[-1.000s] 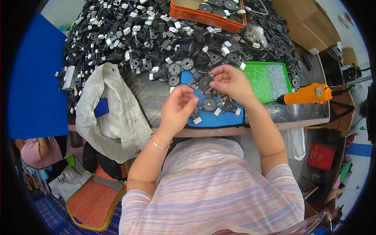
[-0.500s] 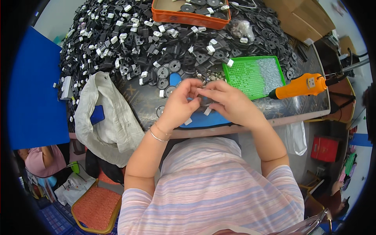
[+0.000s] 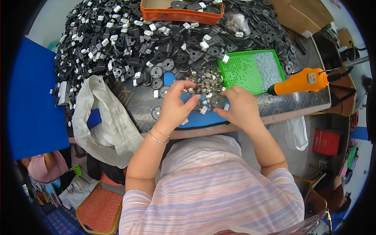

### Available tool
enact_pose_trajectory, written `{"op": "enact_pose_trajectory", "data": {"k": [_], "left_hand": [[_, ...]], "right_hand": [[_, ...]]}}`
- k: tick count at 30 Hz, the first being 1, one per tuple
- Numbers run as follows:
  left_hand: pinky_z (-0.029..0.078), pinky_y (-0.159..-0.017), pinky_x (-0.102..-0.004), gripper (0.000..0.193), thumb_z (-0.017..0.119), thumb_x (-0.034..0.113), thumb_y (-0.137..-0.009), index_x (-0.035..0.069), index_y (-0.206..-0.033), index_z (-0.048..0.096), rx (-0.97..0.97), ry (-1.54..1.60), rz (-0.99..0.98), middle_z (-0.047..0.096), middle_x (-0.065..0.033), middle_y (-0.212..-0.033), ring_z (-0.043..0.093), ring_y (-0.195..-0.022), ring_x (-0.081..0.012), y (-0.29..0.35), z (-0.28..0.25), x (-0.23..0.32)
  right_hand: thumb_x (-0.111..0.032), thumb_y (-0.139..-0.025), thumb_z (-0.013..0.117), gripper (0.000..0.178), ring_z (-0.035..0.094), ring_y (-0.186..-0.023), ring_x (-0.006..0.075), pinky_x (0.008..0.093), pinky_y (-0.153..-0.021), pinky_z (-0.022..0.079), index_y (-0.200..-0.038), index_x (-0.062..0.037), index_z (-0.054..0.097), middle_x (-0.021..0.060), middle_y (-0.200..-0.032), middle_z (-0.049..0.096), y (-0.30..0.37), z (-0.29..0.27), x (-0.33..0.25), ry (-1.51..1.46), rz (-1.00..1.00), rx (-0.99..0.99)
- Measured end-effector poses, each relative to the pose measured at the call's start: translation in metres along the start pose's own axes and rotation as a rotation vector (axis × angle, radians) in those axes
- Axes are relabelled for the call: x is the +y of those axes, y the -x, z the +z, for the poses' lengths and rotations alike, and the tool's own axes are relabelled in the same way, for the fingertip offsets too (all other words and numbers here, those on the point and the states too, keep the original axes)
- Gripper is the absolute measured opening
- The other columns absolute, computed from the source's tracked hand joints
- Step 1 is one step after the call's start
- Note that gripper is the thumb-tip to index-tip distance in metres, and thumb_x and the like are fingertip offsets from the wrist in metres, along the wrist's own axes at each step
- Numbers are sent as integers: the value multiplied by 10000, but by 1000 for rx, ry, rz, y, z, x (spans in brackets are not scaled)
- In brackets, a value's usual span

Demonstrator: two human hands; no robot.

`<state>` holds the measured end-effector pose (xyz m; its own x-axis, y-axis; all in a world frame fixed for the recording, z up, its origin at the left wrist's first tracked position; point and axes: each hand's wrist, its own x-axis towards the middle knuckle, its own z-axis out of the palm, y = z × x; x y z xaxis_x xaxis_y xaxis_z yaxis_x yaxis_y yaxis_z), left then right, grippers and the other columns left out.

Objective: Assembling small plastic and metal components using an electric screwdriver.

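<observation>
Over the blue mat, my two hands are apart. My left hand has thumb and forefinger spread with nothing between them. Its fingertips are beside a heap of small silvery metal parts. My right hand has a black round disc between thumb and fingers, held at its edge. A black part with a white tab lies between the hands, partly hidden. Several grey-ringed discs lie left of my left hand.
A green tray of small screws and an orange electric screwdriver are at right. A large pile of black parts with white tabs covers the back. An orange tin sits on it. A pale cloth bag hangs at left.
My hands were together over the mat and have moved apart. The black disc and the metal parts heap now show between them. The view has shifted slightly.
</observation>
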<state>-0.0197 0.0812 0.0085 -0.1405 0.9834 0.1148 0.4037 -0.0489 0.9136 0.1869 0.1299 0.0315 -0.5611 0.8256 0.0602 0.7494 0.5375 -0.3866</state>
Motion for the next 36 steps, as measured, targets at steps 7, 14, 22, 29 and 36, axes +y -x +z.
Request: {"op": "enact_pose_trajectory", "data": {"k": [7,14,22,29,36], "left_hand": [[441,-807,-294,234,693,82,-753,22,-961,604,15,64,25,613,-85,-948,577,-892,-211,7,1,5],[439,-795,-291,225,689,77,-751,26,-955,609,4,49,21,618,-81,-936,572,-878,-205,10,0,5],[387,-907,-380,326,740,162,-696,68,-983,617,-64,-337,291,602,-76,-1033,545,-1012,-270,7,3,9],[230,-1027,-464,512,793,275,-627,95,-1077,627,-332,-498,380,580,-30,-1131,467,-1143,-232,-9,29,16],[226,-1023,-468,417,801,236,-602,105,-978,676,-380,-574,332,616,-8,-1062,480,-1118,-216,-17,38,12]], "right_hand": [[-281,-608,797,410,594,-814,303,406,-714,473,-923,-65,649,94,-841,588,-2,1,-7,-1,-33,-44],[-272,-618,791,402,595,-816,303,407,-722,470,-930,-60,652,100,-847,591,-4,-2,-10,27,21,-116],[-247,-623,825,350,582,-749,265,362,-638,469,-818,-45,617,58,-761,556,20,-32,0,-216,-109,252],[-200,-600,868,927,431,-1203,257,401,-1009,367,-1320,-50,302,99,-1319,388,21,-56,66,-719,-202,1156],[66,-756,657,440,590,-837,153,273,-750,497,-1154,5,483,96,-1009,574,6,-51,70,-1223,-38,810]]}}
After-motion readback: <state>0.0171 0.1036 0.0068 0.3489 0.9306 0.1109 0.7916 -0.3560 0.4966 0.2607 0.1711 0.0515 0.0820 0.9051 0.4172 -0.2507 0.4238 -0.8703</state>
